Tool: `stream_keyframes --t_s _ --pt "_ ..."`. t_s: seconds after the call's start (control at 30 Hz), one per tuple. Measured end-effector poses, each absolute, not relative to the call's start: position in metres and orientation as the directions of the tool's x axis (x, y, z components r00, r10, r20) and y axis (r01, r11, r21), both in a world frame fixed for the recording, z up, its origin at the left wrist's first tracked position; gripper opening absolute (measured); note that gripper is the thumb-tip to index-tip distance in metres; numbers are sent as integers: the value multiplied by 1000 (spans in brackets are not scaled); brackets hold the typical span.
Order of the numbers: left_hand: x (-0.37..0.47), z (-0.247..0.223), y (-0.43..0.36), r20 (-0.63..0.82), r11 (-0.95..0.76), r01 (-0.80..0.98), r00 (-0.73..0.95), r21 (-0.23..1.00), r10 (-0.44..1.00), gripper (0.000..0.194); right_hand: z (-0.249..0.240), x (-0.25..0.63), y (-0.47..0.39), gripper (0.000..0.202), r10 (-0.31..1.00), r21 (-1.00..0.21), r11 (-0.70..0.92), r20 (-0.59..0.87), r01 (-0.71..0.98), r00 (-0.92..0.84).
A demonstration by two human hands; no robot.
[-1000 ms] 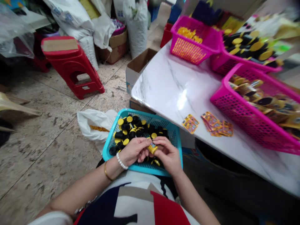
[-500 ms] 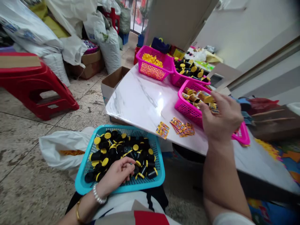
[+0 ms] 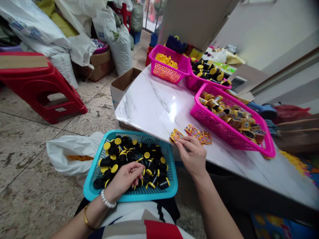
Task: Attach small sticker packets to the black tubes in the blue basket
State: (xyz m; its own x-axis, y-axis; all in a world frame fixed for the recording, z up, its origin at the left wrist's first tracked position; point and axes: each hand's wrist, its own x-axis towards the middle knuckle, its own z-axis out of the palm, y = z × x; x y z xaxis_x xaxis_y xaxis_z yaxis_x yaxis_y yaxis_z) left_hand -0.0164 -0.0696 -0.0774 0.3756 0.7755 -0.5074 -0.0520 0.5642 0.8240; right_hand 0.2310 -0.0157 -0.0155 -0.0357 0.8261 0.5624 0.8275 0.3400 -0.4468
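Note:
My left hand rests over the blue basket, its fingers curled together above black cylinders with yellow caps; what it pinches, if anything, is too small to name. My right hand is at the near edge of the white marbled table, with thumb and fingertips closed on the corner of an orange sticker sheet. More orange stickers lie loosely piled just beyond that hand. To their right, a pink basket holds several gold-wrapped cylinders.
Behind on the table stand a pink basket with yellow rings and another with black and yellow cylinders. A red stool, an open cardboard box, a white bag and stuffed sacks are on the floor at left.
My right hand has moved left and down from above the pink basket of gold-wrapped cylinders to the sticker sheet, closing on it. My left hand has stayed over the blue basket.

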Motion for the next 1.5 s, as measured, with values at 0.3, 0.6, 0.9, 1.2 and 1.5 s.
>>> stream_keyframes --t_s 0.3,0.6,0.9,1.2,1.5 --pt "-11 -75 -74 -472 547 -94 398 832 787 41 -15 225 -11 11 840 -424 320 540 847 -46" --pt "-19 -76 -75 -486 565 -187 342 803 804 36 -6 215 -6 8 676 -400 241 723 884 143" --pt "-9 -64 -67 -345 407 -350 227 843 911 31 -49 146 -80 19 757 -375 574 581 728 -299" --pt "-19 -79 -69 -368 395 -132 190 909 910 24 -74 143 -76 25 900 -915 -213 -320 342 -295" --pt "-27 -74 -79 -405 407 -138 43 903 913 30 -87 138 -85 41 984 -893 -151 -177 425 -21"
